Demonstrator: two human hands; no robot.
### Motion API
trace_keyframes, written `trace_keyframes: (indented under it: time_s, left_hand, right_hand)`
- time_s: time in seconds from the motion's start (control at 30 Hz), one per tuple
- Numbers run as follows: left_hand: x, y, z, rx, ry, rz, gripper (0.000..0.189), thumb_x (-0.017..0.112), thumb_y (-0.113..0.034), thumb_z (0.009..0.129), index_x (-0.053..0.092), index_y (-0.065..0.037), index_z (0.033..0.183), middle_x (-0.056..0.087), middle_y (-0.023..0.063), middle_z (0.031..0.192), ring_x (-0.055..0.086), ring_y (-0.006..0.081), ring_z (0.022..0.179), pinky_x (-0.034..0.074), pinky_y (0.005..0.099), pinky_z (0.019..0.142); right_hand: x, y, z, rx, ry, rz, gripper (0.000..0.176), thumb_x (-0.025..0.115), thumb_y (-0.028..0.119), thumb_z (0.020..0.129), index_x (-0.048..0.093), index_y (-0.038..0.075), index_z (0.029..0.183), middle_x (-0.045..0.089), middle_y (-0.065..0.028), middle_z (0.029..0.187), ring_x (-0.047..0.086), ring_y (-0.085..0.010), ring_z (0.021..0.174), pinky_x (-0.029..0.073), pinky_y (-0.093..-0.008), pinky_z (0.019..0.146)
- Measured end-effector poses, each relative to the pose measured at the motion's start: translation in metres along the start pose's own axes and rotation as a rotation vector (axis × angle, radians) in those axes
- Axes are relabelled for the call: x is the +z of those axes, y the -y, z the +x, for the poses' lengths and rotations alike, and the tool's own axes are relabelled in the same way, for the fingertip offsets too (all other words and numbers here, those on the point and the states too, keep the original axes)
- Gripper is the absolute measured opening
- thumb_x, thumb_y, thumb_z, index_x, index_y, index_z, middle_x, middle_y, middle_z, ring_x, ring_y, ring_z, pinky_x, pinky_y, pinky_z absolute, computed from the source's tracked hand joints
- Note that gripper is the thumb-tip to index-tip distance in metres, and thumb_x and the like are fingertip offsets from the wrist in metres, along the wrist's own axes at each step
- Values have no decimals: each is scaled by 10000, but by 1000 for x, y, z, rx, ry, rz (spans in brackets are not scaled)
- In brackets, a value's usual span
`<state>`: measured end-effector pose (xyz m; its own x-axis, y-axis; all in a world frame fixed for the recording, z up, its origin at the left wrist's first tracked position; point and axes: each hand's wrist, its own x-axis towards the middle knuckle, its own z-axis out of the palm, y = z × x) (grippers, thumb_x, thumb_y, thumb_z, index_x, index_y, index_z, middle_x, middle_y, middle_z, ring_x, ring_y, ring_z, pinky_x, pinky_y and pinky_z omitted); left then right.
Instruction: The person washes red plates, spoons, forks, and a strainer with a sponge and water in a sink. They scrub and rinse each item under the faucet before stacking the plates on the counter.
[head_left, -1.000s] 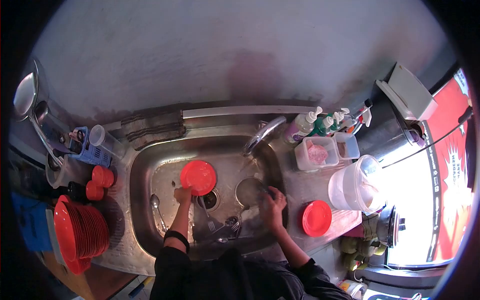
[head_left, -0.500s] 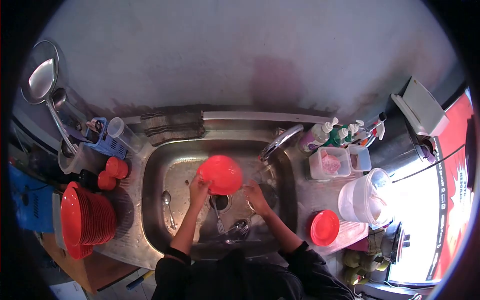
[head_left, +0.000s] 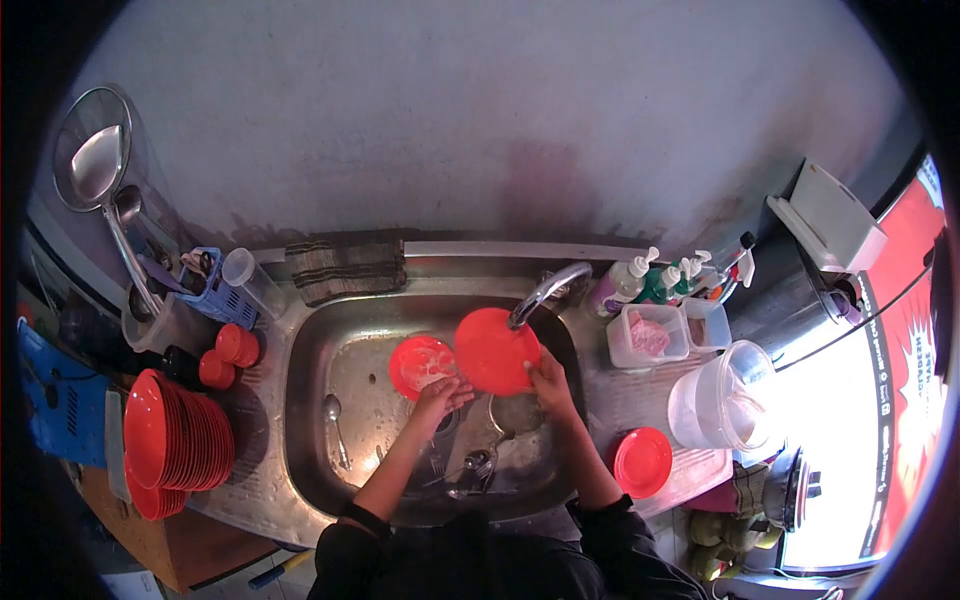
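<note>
Red plate (head_left: 490,347), pinched at its near edge by your right hand (head_left: 550,388): those fingers are closed on the rim, with the broad face beneath the tap (head_left: 548,292). Holding the edge probably leaves most of the surface open to the spout and your knuckles out of its way. Your left hand (head_left: 438,402) is released, palm up and fingers spread, right by the near rim of a foamy plate (head_left: 420,365); whether a fingertip touches it, you cannot tell from here. That plate lies low in the sink (head_left: 385,325), perhaps set aside there so one hand can work alone.

Nearer you than both sets of fingers are jumbled metal utensils (head_left: 473,472); a lone spoon (head_left: 338,430) lies to the left of your left fingers. Farther out that way stands a leaning stack of red plates (head_left: 185,430), likely nested to save counter. Right of your right fingers, a small red dish (head_left: 642,463) rests on the ribbed drainer, with pump bottles (head_left: 618,287) beyond, within reach.

Half a second earlier, your left fingers gripped red plasticware and your right were free beside it; now the right does the gripping, and the foamy plate shows separately.
</note>
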<state>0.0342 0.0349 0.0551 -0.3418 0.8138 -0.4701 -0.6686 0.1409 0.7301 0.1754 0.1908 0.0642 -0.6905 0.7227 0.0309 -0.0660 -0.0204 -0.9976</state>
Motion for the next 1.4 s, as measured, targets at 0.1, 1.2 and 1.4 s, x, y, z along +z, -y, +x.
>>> trace_keyframes:
  time_s: [0.1, 1.2, 1.4]
  left_hand:
    - [1, 4, 5, 117, 73, -58, 260, 468, -146, 792, 433, -10, 1010, 516, 93, 959, 533, 176, 843, 422, 253, 722]
    - [81, -42, 23, 899, 61, 1408, 424, 378, -208, 787, 320, -26, 1166, 304, 118, 1218, 241, 301, 1142, 161, 397, 945]
    - [51, -8, 54, 764, -130, 705, 430, 308, -252, 839, 236, -62, 1218, 239, 147, 1249, 243, 266, 1154, 147, 370, 950]
  right_hand:
    - [-1, 19, -1, -35, 71, -143, 374, 456, 130, 791, 344, 52, 1139, 478, -48, 1017, 482, -107, 882, 448, -229, 648]
    - [41, 32, -8, 222, -281, 623, 316, 369, 279, 835, 446, 28, 1010, 509, -79, 952, 486, -173, 882, 382, -308, 775]
    - [37, 37, -6, 79, -243, 806, 363, 411, 258, 816, 357, 44, 1105, 435, -80, 1091, 428, -209, 1003, 340, -353, 853]
